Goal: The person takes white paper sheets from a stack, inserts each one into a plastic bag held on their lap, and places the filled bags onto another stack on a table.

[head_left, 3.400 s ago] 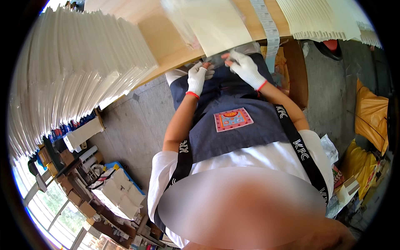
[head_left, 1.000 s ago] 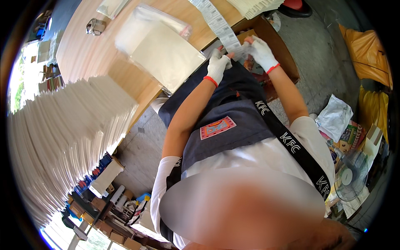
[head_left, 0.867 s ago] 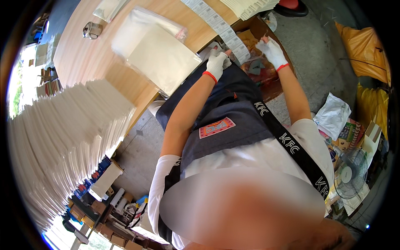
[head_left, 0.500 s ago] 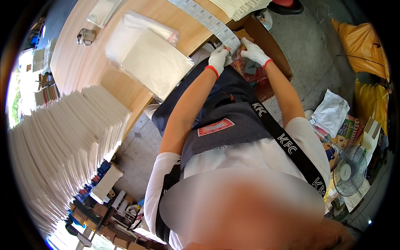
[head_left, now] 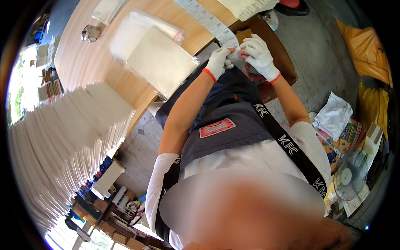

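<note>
A long strip of printed white labels (head_left: 207, 20) runs across the table and hangs over its edge toward my lap. My left hand (head_left: 218, 62), in a white glove with a red cuff and bare fingertips, pinches the left side of the strip's hanging end. From the other side, my right hand (head_left: 259, 55), gloved the same way, has its bare thumb and finger closed at the strip's right edge. The two hands' fingertips are a short gap apart. Beneath the right hand, an open brown carton (head_left: 278, 52) is partly hidden.
On the wooden table (head_left: 79, 60) lie clear plastic sleeves with cream sheets (head_left: 164, 60) and a small metal-lidded jar (head_left: 91, 33). Tall stacks of white packets (head_left: 71, 137) rise at left. A fan (head_left: 346, 176) and yellow sacks (head_left: 366, 52) stand right.
My right hand has lifted and turned, its fingertips coming in to the strip's edge. My left hand keeps its pinch. The whole view has shifted slightly.
</note>
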### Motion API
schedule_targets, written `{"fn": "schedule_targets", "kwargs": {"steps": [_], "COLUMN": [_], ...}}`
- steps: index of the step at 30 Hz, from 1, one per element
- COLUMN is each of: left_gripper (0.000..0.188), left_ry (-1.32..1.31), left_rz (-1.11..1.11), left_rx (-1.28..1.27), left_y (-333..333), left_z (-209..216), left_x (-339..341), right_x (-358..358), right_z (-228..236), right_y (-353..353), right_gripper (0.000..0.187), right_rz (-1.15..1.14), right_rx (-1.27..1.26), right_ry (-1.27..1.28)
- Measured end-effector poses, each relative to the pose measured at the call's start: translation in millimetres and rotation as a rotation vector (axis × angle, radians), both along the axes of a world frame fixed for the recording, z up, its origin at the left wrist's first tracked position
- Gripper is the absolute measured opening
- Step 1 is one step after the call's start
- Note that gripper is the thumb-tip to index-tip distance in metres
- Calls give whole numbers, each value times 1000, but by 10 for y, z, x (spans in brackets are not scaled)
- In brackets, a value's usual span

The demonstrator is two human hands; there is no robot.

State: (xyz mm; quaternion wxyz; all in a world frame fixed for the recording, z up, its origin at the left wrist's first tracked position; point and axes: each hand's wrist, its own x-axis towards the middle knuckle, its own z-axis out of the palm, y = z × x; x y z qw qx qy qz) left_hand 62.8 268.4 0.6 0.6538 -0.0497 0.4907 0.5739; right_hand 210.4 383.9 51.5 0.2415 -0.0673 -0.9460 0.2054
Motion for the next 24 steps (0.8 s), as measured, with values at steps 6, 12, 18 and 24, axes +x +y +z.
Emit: {"fn": "schedule_targets", "kwargs": {"steps": [6,12,18,24], "left_gripper": [26,50,29,14], "left_ry": [43,-84,-120,196], "left_rz": [-50,138,796,878], "left_rx": [-101,123,2,21], "left_y": [-328,-1587,-2229,-2224], "left_z": [-225,-304,-201,217], "left_x": [-158,-230,-267,-399], "right_x": [-622,-2217,-3288,-3076], "right_z": [400,113,-247,-154], "right_y": [-161,-448,-599,-565], "right_gripper": [15,25,29,40], "right_rz": [-44,94,-2,-295], "right_rx": [-308,-939,-388,-209], "right_ry": [146,-190,-248,33]}}
